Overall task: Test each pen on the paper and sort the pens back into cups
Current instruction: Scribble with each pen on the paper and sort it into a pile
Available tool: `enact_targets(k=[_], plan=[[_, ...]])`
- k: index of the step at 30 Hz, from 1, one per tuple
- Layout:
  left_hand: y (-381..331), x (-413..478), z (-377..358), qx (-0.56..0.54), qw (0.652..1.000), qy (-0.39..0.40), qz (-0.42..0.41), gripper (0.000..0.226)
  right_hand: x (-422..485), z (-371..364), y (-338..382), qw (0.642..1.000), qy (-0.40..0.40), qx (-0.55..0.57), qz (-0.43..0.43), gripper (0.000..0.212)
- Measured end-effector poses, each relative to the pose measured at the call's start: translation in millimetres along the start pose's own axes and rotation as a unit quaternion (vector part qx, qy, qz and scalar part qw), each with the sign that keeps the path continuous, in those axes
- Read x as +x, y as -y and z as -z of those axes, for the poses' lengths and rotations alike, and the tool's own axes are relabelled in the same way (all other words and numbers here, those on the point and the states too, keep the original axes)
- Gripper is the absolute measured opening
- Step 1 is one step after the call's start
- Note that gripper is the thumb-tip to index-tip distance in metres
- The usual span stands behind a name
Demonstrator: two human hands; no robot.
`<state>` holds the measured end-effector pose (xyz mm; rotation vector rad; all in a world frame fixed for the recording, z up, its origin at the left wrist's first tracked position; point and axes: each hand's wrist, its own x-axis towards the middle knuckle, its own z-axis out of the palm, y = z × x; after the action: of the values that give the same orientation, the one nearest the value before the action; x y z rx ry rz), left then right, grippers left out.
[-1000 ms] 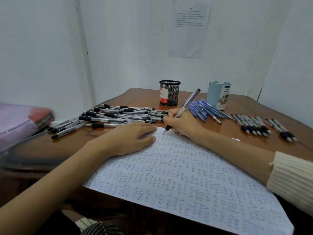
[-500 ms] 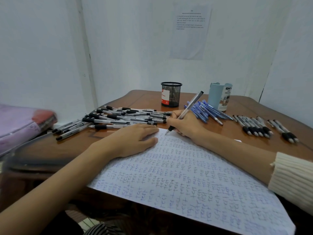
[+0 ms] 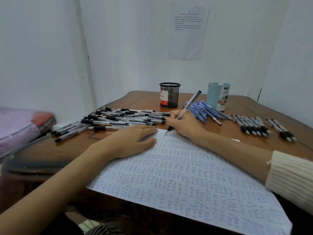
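The right hand (image 3: 184, 123) is gripping a clear-barrelled pen (image 3: 188, 107) with a black rubber grip, fingers curled round the lower barrel. The pen is tilting away from the person and its tip is meeting the far corner of the paper (image 3: 186, 192). The paper is a white sheet covered in rows of small handwritten marks, and it is lying flat on the glossy brown wooden worktop (image 3: 254, 106). The left hand (image 3: 133, 140) is lying open, palm down, fingers straight, pressing the paper's far left edge.

Beyond the paper to the left, a loose pile of black-grip pens (image 3: 122, 118) is lying. Directly beyond the paper, a cylindrical black wire-mesh cup (image 3: 169, 94) is standing upright. Beyond the paper to the right, a fan of blue pens (image 3: 203, 111) is lying just in front of a smooth pale-blue cup (image 3: 218, 96). Right of the paper, a neat row of black-grip pens (image 3: 252, 126) is lying side by side.
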<state>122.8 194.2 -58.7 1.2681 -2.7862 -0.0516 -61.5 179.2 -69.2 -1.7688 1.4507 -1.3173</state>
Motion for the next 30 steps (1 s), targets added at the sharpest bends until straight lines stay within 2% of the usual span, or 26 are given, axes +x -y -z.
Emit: enact_targets(k=[12, 18, 21, 22, 24, 25, 28, 30], plan=[[0, 0, 0, -0.004, 1.000, 0.002, 0.002, 0.052, -2, 0, 1, 1.000, -0.005, -0.011, 0.003, 0.036], [-1, -1, -1, -0.016, 1.000, -0.011, -0.002, 0.053, -2, 12, 2, 0.996, -0.013, 0.077, -0.036, 0.035], [-4, -1, 0, -0.015, 1.000, -0.012, 0.003, 0.056, -3, 24, 5, 0.995, -0.028, 0.070, -0.065, 0.022], [-5, -1, 0, -0.015, 1.000, -0.013, 0.003, 0.056, -4, 27, 6, 0.995, -0.025, 0.063, -0.080, 0.024], [-5, 0, 0, -0.012, 1.000, -0.014, 0.002, 0.056, -6, 31, 6, 0.992, -0.005, 0.058, -0.109, 0.047], [-5, -1, 0, -0.010, 1.000, -0.014, 0.002, 0.056, -7, 31, 6, 0.991, 0.001, 0.059, -0.116, 0.050], [-5, -1, -1, -0.008, 1.000, -0.016, 0.003, 0.054, -11, 30, 5, 0.992, 0.027, 0.068, -0.101, 0.025], [-4, -1, -1, -0.007, 1.000, -0.017, 0.004, 0.054, -13, 27, 5, 0.994, 0.057, 0.059, -0.077, 0.018]])
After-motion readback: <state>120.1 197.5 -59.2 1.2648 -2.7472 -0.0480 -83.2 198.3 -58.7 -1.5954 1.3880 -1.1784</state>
